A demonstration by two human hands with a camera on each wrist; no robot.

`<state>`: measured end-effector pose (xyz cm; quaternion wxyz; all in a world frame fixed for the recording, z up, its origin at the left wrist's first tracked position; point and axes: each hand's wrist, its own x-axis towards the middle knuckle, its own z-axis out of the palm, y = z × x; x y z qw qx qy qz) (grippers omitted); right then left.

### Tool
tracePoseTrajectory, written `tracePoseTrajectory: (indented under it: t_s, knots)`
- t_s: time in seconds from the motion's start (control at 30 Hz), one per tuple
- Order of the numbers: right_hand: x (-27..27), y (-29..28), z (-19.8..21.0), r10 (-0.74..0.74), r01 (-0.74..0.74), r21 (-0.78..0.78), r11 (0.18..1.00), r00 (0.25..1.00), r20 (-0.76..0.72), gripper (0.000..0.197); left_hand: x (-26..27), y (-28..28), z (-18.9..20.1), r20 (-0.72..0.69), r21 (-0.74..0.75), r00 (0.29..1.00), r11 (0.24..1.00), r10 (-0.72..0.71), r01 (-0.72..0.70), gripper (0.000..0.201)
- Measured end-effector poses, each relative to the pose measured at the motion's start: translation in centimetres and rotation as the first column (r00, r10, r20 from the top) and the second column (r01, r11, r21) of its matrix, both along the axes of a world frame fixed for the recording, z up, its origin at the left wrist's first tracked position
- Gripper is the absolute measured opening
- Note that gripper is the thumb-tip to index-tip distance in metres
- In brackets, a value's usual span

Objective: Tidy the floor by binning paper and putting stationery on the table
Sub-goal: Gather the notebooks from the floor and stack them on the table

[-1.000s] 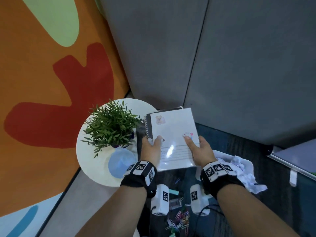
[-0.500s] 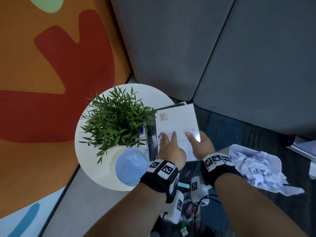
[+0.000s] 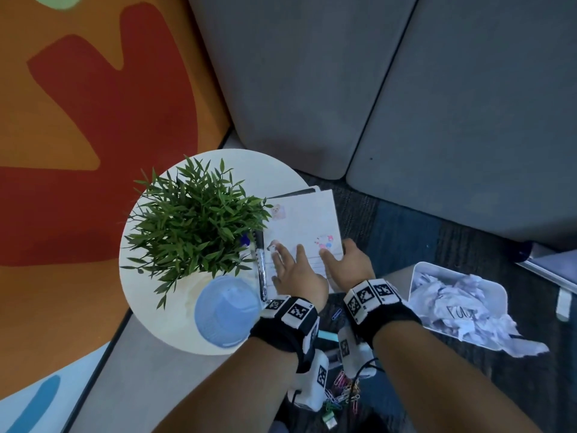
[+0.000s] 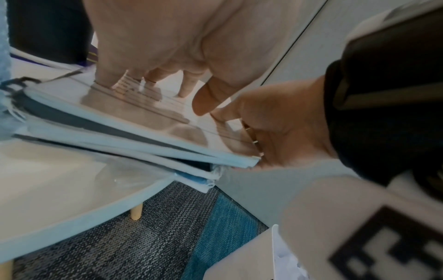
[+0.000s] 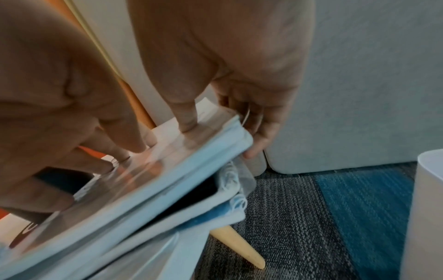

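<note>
notebooks (image 3: pixel 304 223) now lower on table (image 3: pixel 150 295); l hand (image 3: pixel 296 276) flat, r hand (image 3: pixel 346 264) gripping edge.

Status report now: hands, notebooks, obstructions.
Left hand fingers flat on top of notebook stack; right hand grips its right edge. Stack half on round table, overhanging. Potted plant crowds the left.

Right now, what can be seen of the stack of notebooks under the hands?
The stack of notebooks holds several books, the top one white and glossy with ruled lines and small cartoon stickers; a dark cover and spiral binding show beneath. It lies tilted on the round white table beside the potted plant, its right part jutting past the rim. The left hand presses flat on top. The right hand has it in a grip at the near right corner, thumb above, fingers below.
</note>
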<state>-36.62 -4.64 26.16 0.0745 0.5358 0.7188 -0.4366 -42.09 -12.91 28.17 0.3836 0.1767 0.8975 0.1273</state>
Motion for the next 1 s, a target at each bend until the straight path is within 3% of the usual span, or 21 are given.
tracePoseTrajectory:
  t_s: [0.3,0.47,0.7,1.0]
  knots:
    - [-0.1,1.0,-0.4,0.171,-0.177,0.026,0.984,0.974,0.150,0.057,-0.1,0.4,-0.9,-0.063,-0.039,0.997,0.999,0.036,-0.039,0.074]
    - [1.0,1.7,0.7,0.181,-0.188,0.040,0.981,0.973,0.142,0.066,0.6,0.8,-0.2,-0.111,0.019,0.989,0.996,0.094,-0.092,0.073]
    - [7.5,1.5,3.7,0.124,-0.126,0.106,0.986,0.992,0.024,0.046,7.2,1.1,3.3,-0.194,0.223,0.981,0.974,-0.003,0.047,0.057]
    - [19.8,-1.7,7.3,0.086,-0.087,0.090,0.992,0.996,0.010,0.028,17.2,-1.0,6.9,-0.150,0.256,0.982,0.955,-0.117,0.152,0.040]
